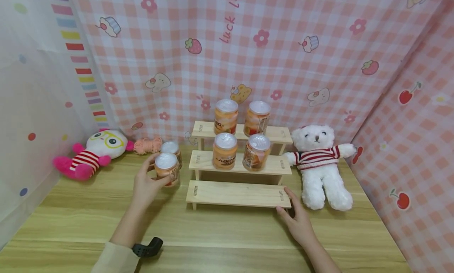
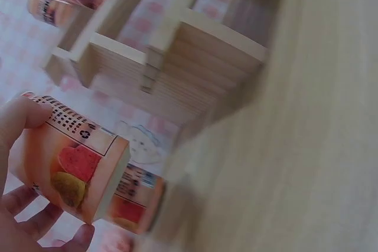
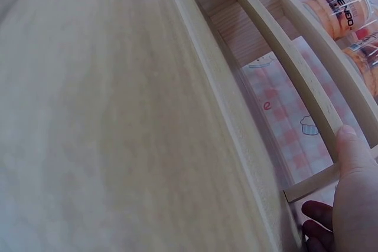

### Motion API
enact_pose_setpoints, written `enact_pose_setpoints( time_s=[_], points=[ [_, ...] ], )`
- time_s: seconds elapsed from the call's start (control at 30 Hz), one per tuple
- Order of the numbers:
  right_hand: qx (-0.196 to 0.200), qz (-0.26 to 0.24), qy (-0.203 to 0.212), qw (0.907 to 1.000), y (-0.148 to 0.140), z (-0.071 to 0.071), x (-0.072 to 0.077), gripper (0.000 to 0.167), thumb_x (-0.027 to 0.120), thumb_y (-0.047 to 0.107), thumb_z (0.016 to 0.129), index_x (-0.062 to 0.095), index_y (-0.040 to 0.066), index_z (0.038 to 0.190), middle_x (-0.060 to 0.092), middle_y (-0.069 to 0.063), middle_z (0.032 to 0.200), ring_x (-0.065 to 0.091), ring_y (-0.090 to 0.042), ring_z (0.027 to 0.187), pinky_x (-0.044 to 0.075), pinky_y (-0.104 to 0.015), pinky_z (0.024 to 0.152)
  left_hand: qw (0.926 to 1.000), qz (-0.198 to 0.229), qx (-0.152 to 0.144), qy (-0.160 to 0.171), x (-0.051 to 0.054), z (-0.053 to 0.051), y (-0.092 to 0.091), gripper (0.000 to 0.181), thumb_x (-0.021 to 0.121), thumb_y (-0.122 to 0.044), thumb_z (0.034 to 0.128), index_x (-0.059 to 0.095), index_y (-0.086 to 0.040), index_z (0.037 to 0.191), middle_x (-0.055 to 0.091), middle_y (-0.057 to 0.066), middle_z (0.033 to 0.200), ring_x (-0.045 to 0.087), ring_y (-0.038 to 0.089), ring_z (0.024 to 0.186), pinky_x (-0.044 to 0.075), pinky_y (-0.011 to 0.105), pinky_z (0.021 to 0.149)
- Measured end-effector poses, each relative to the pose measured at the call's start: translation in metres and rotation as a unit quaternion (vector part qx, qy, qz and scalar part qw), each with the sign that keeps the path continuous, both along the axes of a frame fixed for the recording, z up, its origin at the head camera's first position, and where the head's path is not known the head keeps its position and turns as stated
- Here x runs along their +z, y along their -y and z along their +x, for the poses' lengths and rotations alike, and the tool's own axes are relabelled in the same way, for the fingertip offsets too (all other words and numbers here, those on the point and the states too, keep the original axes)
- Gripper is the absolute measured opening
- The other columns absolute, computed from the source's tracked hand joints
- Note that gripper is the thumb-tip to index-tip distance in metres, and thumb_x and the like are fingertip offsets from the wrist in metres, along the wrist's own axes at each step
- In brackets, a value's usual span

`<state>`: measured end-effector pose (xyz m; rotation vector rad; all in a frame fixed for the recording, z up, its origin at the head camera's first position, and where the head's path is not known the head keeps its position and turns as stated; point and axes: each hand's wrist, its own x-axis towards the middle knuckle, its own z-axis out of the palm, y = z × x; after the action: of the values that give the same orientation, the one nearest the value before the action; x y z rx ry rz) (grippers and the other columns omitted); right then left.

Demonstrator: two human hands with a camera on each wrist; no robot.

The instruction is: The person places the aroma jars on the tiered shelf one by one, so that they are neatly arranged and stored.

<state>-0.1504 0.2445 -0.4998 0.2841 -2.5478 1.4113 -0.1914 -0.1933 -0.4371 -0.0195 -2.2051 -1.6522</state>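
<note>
In the head view my left hand (image 1: 146, 186) grips an orange-labelled jar (image 1: 167, 169) with a clear lid, thumb on one side and fingers round the other. The left wrist view shows this jar (image 2: 74, 157) held off the table. Just behind it stands a second jar (image 1: 172, 147), partly hidden. My right hand (image 1: 298, 221) holds the right end of the lowest step of a three-step wooden stand (image 1: 237, 193), its thumb on the front edge. Two jars (image 1: 225, 151) are on the middle step and two more jars (image 1: 226, 117) on the top step. The lowest step is bare.
A white teddy bear (image 1: 320, 166) lies right of the stand. At the left are a pink-and-white plush toy (image 1: 95, 153) and a bundle of peach yarn (image 1: 147, 145). Checked cloth (image 1: 227, 60) hangs behind the wood-grain table (image 1: 220, 233).
</note>
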Motion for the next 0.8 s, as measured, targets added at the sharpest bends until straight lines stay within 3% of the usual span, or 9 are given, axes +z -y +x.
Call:
enact_pose_setpoints(
  time_s=[0.17, 0.3, 0.43, 0.53, 0.67, 0.8],
  points=[
    [-0.002, -0.002, 0.001, 1.0000, 0.000, 0.000, -0.001, 0.066, 0.068, 0.021, 0.091, 0.035, 0.012, 0.147, 0.037, -0.022, 0.146, 0.030, -0.035, 0.134, 0.022, -0.056, 0.107, 0.9999, -0.005, -0.008, -0.014, 0.015, 0.006, -0.001, 0.076, 0.081, 0.005, 0.0706, 0.046, -0.005, 0.137, 0.051, 0.017, 0.127, 0.047, 0.029, 0.109, 0.049, 0.017, 0.072],
    [-0.004, 0.001, -0.001, 1.0000, 0.000, 0.001, 0.000, 0.066, 0.068, 0.020, 0.091, 0.035, 0.012, 0.147, 0.037, -0.022, 0.145, 0.030, -0.036, 0.133, 0.023, -0.057, 0.106, 0.9997, -0.008, -0.016, -0.016, 0.039, 0.018, -0.008, 0.075, 0.079, 0.007, 0.0716, 0.045, -0.001, 0.138, 0.050, 0.021, 0.128, 0.047, 0.031, 0.111, 0.049, 0.022, 0.076],
    [-0.004, 0.006, -0.003, 1.0000, 0.003, 0.003, 0.006, 0.064, 0.067, 0.016, 0.091, 0.035, 0.008, 0.146, 0.038, -0.025, 0.144, 0.031, -0.038, 0.133, 0.024, -0.059, 0.105, 0.9995, -0.018, -0.020, -0.019, 0.046, 0.022, -0.011, 0.076, 0.080, 0.005, 0.0705, 0.047, -0.005, 0.138, 0.051, 0.018, 0.127, 0.047, 0.028, 0.111, 0.051, 0.031, 0.079],
    [-0.003, 0.009, -0.003, 1.0000, 0.003, 0.003, 0.006, 0.065, 0.067, 0.015, 0.091, 0.035, 0.008, 0.147, 0.037, -0.025, 0.145, 0.031, -0.040, 0.133, 0.024, -0.060, 0.105, 0.9990, -0.024, -0.029, -0.026, 0.042, 0.020, -0.011, 0.078, 0.082, 0.002, 0.0699, 0.048, -0.010, 0.139, 0.052, 0.013, 0.128, 0.048, 0.028, 0.112, 0.052, 0.031, 0.079],
    [-0.001, 0.005, -0.004, 1.0000, 0.001, 0.000, 0.001, 0.065, 0.067, 0.019, 0.091, 0.035, 0.012, 0.147, 0.037, -0.022, 0.146, 0.030, -0.037, 0.134, 0.024, -0.058, 0.105, 0.9984, -0.022, -0.047, -0.025, 0.052, 0.028, -0.019, 0.078, 0.083, -0.002, 0.0706, 0.047, -0.010, 0.139, 0.051, 0.013, 0.131, 0.048, 0.029, 0.112, 0.051, 0.024, 0.079],
    [-0.001, 0.005, -0.005, 1.0000, 0.001, 0.001, 0.001, 0.064, 0.067, 0.019, 0.091, 0.035, 0.013, 0.147, 0.037, -0.022, 0.146, 0.030, -0.036, 0.134, 0.024, -0.058, 0.106, 0.9975, -0.009, -0.067, -0.022, 0.058, 0.035, -0.028, 0.079, 0.085, -0.005, 0.0696, 0.048, -0.010, 0.139, 0.051, 0.010, 0.129, 0.048, 0.025, 0.109, 0.051, 0.027, 0.080]
  ],
)
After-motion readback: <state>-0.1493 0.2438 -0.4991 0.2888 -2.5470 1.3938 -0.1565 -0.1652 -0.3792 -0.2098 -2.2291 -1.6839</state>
